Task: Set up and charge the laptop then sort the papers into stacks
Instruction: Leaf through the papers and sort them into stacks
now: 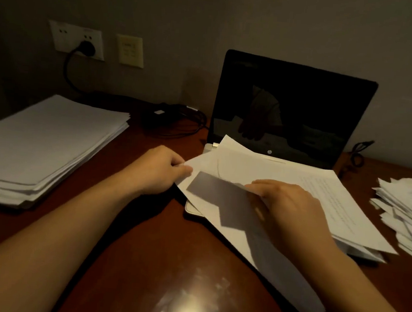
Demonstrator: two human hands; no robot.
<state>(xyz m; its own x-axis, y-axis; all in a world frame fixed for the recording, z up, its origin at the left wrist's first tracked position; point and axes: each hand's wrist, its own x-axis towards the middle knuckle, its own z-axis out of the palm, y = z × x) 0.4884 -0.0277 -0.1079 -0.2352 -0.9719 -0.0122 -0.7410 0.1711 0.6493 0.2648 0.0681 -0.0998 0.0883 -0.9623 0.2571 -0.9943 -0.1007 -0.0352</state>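
From the head camera, the laptop [292, 109] is standing open with a dark screen at the back of the table [140, 255]. Its plug [85, 48] is sitting in the wall socket [77, 40], so the charging part is looking done, in my judgement. A bundle of papers [327, 192] is lying across the keyboard.

The left hand [159, 170] is pinching the left corner of the top sheet [273, 258] between thumb and curled fingers. The right hand [290, 209] is curling its fingers over the upper edge of the same sheet. It seems to be gripping and lifting it, since a shadow is falling beneath, though the thumb is hidden. The sheet is lying slantwise, its long axis running from the left hand's corner down towards the near right, under the right forearm.

The neat stack [45, 145] is lying to the left of the left hand, well apart from it across bare table. The loose pile [405, 212] is sitting to the right, beyond the right hand. The left hand is the nearer one to the neat stack, so I am judging that a move there would be falling to it, carrying the sheet leftwards. The right hand would first be letting go.
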